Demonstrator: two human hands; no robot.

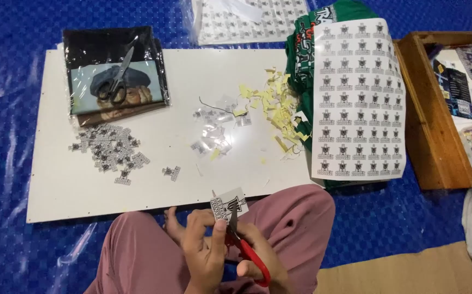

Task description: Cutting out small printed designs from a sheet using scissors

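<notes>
My left hand [203, 245] pinches a small printed sticker piece [229, 204] above my lap. In my right hand [260, 256] are red-handled scissors [245, 249], whose blades meet the sticker's lower edge. Both hands hover over my pink trousers [143, 256], just in front of the white board [154, 179]. A pile of cut-out stickers [108, 149] lies on the board's left part, with one lone cut-out sticker [171, 172] beside it. Yellow and clear paper scraps [271, 106] are scattered in the middle. An uncut sticker sheet [358, 100] lies at the right.
Grey scissors [117, 81] rest on a plastic-wrapped folded garment [116, 73] at the board's back left. A green cloth [306, 43] lies under the sticker sheet. A wooden tray [432, 109] stands right. Another sticker sheet in plastic [247, 19] lies behind. Blue tarp [7, 109] covers the floor.
</notes>
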